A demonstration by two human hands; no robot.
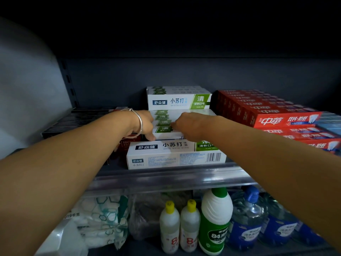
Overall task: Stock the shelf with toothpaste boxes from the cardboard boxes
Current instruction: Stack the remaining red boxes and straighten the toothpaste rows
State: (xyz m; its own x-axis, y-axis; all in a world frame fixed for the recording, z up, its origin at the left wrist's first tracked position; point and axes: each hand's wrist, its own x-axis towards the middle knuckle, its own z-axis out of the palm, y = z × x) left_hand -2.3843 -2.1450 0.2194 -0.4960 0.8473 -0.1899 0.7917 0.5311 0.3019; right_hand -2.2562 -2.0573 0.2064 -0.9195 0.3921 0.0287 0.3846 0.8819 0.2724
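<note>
Left hand (pixel 143 124) and right hand (pixel 186 126) grip opposite ends of white toothpaste boxes (pixel 166 122), long axis crosswise between them; shelf (pixel 166 174) stack directly below

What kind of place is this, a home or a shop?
Most likely a shop aisle: stacked red toothpaste boxes in rows, a clear price rail along the shelf edge, and bleach bottles below.

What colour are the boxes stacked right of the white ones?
Red boxes with white lettering, clearest in the head view.
</note>
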